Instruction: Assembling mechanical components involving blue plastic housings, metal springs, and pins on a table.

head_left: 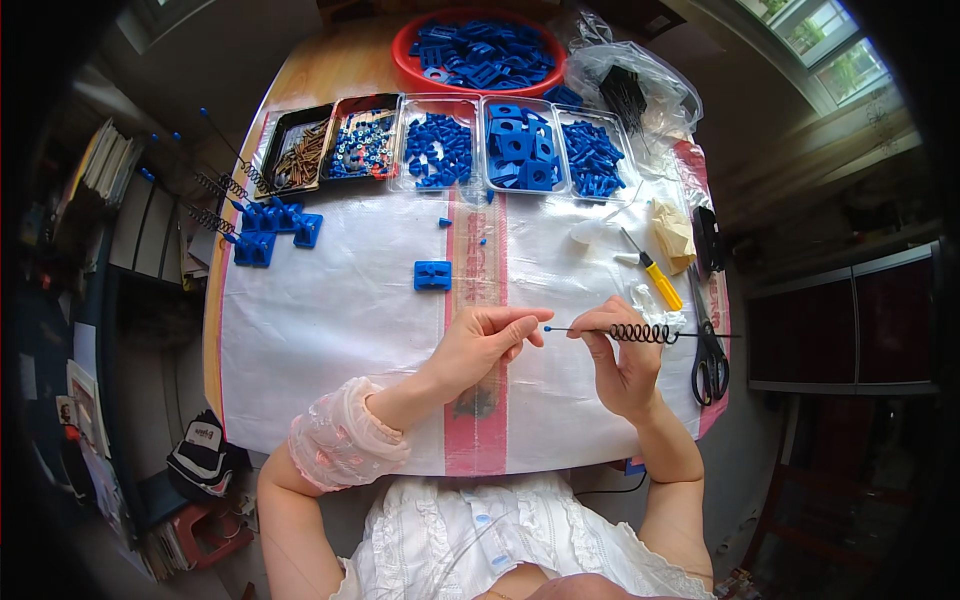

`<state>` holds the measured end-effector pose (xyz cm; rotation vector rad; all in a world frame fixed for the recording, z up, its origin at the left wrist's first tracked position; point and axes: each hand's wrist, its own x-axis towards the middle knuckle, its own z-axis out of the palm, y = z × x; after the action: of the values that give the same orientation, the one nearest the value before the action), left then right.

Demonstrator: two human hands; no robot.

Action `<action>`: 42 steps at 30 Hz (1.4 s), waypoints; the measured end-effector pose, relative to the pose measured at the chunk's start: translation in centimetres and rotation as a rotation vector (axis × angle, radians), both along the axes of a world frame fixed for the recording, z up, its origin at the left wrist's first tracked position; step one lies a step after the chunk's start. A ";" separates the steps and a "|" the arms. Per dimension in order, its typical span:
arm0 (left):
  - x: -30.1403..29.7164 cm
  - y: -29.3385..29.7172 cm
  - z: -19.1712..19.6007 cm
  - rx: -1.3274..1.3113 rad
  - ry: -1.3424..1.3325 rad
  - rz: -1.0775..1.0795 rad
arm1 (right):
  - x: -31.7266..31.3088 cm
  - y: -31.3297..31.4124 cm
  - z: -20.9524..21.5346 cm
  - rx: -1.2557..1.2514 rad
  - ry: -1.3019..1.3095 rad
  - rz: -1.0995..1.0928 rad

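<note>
My right hand (625,365) pinches a black wire with a coiled spring section (643,333), held level above the sheet. A small blue cap (548,328) is on the wire's left end; its bare end points right. My left hand (487,343) is close by that cap, fingers loosely bent and a little apart, with nothing visible held in them. Whether a fingertip touches the cap is hard to tell. Beyond my left hand lies a blue square base (433,276). Small blue pieces, including a plug (444,222), lie farther off.
Trays hold screws (303,158), small mixed parts (362,142), blue plugs (438,150), square plates (523,147) and pegs (592,158). Behind is a red basin (400,62). Assembled spring pieces (270,228) stand left. A yellow screwdriver (662,286) and scissors (710,365) lie right.
</note>
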<state>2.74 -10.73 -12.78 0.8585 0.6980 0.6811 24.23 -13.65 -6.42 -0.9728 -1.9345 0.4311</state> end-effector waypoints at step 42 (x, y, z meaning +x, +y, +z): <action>0.9 2.5 3.2 1.065 0.330 0.267 | 7.6 2.4 2.2 -0.274 -0.240 -0.586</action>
<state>3.67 -8.26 -9.60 1.9063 0.7371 1.1974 31.88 -11.21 -4.19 -1.7693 -1.7084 0.2443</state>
